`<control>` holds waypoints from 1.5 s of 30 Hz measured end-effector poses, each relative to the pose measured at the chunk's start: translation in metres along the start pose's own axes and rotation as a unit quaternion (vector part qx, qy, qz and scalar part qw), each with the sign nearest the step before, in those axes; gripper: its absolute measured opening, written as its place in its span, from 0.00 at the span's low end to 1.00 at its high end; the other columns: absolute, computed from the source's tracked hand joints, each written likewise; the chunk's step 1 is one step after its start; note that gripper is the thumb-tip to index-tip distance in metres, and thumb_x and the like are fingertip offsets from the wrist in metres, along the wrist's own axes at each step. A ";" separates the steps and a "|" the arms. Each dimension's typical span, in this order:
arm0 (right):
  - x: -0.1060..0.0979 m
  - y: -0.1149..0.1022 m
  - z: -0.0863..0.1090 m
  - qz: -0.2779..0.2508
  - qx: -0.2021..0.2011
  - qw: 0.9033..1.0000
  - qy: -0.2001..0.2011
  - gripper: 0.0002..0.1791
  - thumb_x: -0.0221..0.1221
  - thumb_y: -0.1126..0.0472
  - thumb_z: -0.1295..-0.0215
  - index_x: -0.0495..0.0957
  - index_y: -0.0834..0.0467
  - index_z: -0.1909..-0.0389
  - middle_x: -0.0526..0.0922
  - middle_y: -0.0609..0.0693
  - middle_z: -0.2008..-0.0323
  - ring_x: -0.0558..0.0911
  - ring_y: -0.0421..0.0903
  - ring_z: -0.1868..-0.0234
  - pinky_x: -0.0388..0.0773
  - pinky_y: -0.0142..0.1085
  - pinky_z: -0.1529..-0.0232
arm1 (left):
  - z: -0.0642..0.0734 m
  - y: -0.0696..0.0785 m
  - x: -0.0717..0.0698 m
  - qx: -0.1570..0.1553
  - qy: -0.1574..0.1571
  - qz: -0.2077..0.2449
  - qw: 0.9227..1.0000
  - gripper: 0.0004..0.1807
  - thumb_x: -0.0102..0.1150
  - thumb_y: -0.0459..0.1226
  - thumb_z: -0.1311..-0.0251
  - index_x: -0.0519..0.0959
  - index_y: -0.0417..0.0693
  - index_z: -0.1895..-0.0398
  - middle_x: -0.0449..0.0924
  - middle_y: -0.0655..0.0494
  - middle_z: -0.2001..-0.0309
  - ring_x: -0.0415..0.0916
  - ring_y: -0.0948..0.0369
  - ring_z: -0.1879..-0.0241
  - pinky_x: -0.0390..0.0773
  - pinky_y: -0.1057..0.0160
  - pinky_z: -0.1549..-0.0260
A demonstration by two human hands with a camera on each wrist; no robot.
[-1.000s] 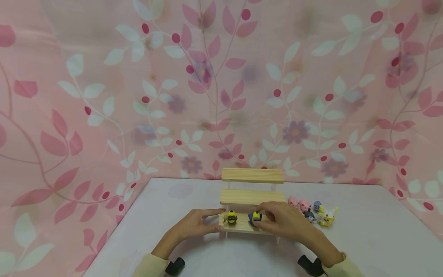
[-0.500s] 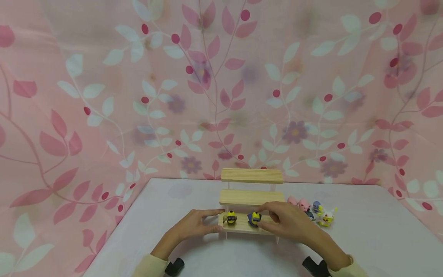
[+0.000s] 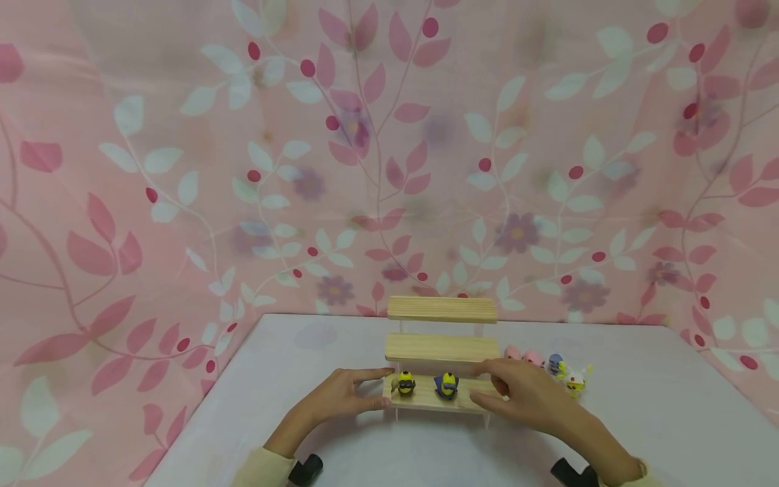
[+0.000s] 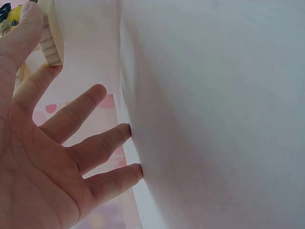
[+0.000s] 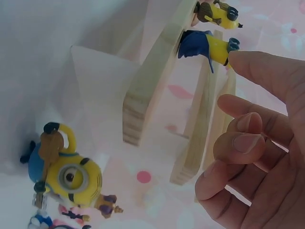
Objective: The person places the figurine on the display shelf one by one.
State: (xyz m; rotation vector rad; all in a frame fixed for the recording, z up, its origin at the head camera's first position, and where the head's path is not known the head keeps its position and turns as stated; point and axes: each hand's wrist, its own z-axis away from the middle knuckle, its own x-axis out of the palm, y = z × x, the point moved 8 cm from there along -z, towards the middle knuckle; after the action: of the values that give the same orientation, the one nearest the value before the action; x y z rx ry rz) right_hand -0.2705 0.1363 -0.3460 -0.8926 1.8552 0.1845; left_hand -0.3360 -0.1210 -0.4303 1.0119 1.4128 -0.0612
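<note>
A three-step wooden display shelf (image 3: 429,402) stands on the white table, its lowest board bearing two Minion figures. At that board's left end, my left hand (image 3: 341,396) holds it between thumb and index finger; the left wrist view shows the wooden board (image 4: 51,42) there, the other fingers spread. One Minion figure (image 3: 405,383), in black and brown, stands near the left end. To its right is the blue-caped Minion figure (image 3: 447,385), upright. My right hand (image 3: 529,396) is apart from it near the board's right end, thumb and index finger parted, nothing held.
Right of the shelf, partly behind my right hand, are pink figures (image 3: 533,357), a blue-and-yellow figure (image 3: 555,365) and a white-and-yellow one (image 3: 575,382). The right wrist view shows a Minion with a guitar (image 5: 71,179). A pink floral cloth (image 3: 389,169) hangs behind the table.
My right hand has let go of the blue-caped Minion figure and drawn away to the right. The figure stays on the lowest board. My left hand keeps its place.
</note>
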 end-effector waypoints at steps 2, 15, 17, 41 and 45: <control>-0.002 0.002 0.003 0.000 -0.001 1.000 0.005 0.13 0.65 0.45 0.46 0.79 0.44 0.63 0.59 0.32 0.83 0.57 0.29 0.82 0.56 0.24 0.83 | 0.000 0.000 0.000 0.003 -0.001 0.006 1.000 0.34 0.54 0.65 0.49 0.70 0.68 0.38 0.72 0.60 0.42 0.72 0.60 0.49 0.73 0.51 0.52; -0.013 0.019 0.019 -0.001 0.005 1.000 0.008 0.11 0.67 0.49 0.46 0.78 0.44 0.63 0.65 0.33 0.84 0.62 0.29 0.81 0.62 0.25 0.80 | 0.001 0.000 0.000 0.001 0.002 0.003 1.000 0.34 0.54 0.65 0.49 0.69 0.70 0.38 0.71 0.58 0.41 0.73 0.58 0.58 0.74 0.52 0.54; -0.013 0.022 0.023 -0.003 0.011 1.000 0.003 0.11 0.66 0.47 0.45 0.78 0.44 0.63 0.64 0.34 0.84 0.61 0.29 0.82 0.61 0.25 0.82 | 0.001 0.001 0.000 0.002 0.001 0.003 1.000 0.34 0.54 0.65 0.49 0.69 0.69 0.38 0.71 0.57 0.41 0.73 0.59 0.57 0.74 0.52 0.54; -0.005 0.056 0.052 0.022 0.072 0.997 -0.032 0.15 0.66 0.43 0.49 0.77 0.34 0.60 0.60 0.33 0.84 0.58 0.29 0.83 0.56 0.25 0.84 | -0.001 0.000 0.000 -0.001 0.003 -0.008 1.000 0.35 0.53 0.67 0.50 0.69 0.71 0.37 0.71 0.61 0.42 0.68 0.59 0.43 0.72 0.53 0.50; -0.002 0.061 0.054 0.022 0.068 0.997 -0.032 0.15 0.67 0.44 0.49 0.78 0.37 0.59 0.60 0.32 0.84 0.58 0.28 0.83 0.56 0.25 0.84 | 0.000 0.000 0.000 0.003 0.006 -0.006 1.000 0.35 0.53 0.67 0.50 0.69 0.70 0.38 0.71 0.60 0.42 0.69 0.58 0.43 0.72 0.53 0.50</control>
State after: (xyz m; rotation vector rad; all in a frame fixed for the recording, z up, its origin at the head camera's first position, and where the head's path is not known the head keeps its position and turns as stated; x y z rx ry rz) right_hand -0.2707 0.2078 -0.3854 -0.7451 1.8053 0.1112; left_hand -0.3363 -0.1215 -0.4303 1.0101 1.4296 -0.0678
